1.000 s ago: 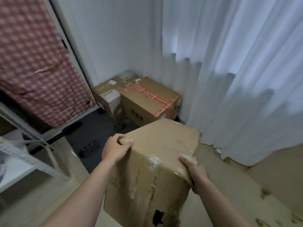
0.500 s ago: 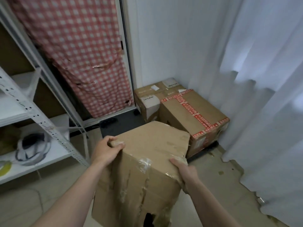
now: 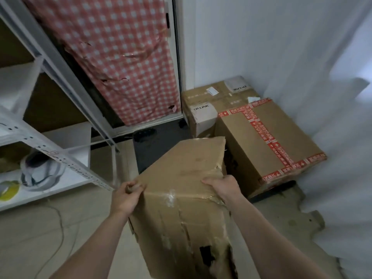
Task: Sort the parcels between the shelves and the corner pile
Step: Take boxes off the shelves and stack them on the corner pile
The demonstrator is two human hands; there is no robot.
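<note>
I hold a large worn cardboard box (image 3: 181, 198) tilted in front of me, its tape torn and its front face ripped. My left hand (image 3: 126, 195) grips its near left top corner, fingers curled over the edge. My right hand (image 3: 223, 187) grips the near right top corner. Behind it in the corner stands the pile: a box with red tape (image 3: 267, 141) and a brown box with white labels (image 3: 211, 101) against the wall. The white metal shelves (image 3: 60, 158) stand at the left.
A red checked cloth (image 3: 120, 57) hangs over a doorway behind a dark mat (image 3: 157, 146). White curtains (image 3: 332, 117) fall along the right. On the lower shelf lie a grey-white bundle (image 3: 40, 172) and a yellow-green roll (image 3: 8, 190). A cable (image 3: 60, 222) trails on the floor.
The view has swung left, bringing the shelves and doorway into sight. The held box has come closer to the corner pile and tilted more. Both hands keep their grip.
</note>
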